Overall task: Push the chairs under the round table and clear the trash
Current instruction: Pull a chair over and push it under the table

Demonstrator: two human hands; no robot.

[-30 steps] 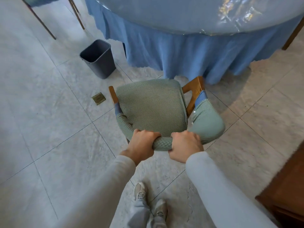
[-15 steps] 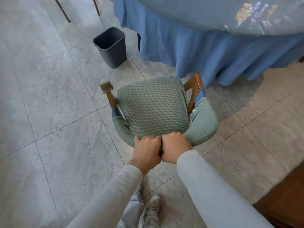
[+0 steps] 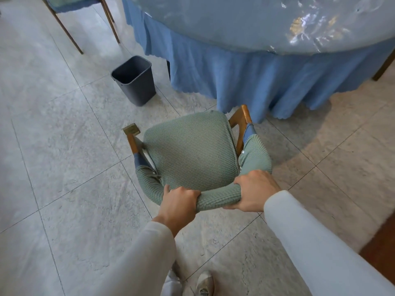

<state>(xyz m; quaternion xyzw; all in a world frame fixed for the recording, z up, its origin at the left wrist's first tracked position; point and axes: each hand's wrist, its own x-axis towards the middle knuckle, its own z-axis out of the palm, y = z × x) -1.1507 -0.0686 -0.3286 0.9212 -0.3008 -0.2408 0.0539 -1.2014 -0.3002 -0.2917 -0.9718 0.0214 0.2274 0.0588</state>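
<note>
A wooden chair [image 3: 190,150] with a green knitted cover stands on the tiled floor, its seat facing the round table [image 3: 245,24], which wears a blue cloth under clear plastic. My left hand [image 3: 178,201] grips the padded back rail at its left part. My right hand [image 3: 254,190] grips the same rail further right. The front edge of the chair sits just short of the hanging blue cloth. A small flat brownish piece of trash [image 3: 131,129] lies on the floor beside the chair's left arm.
A dark grey waste bin [image 3: 134,80] stands on the floor left of the table skirt. Another chair [image 3: 81,20] stands at the upper left. A dark wooden surface [image 3: 380,251] shows at the lower right edge. My shoes [image 3: 204,283] are below the chair.
My hands, which were pressed together at the middle of the back rail, have spread apart along it. The chair has turned slightly and sits closer to the table skirt.
</note>
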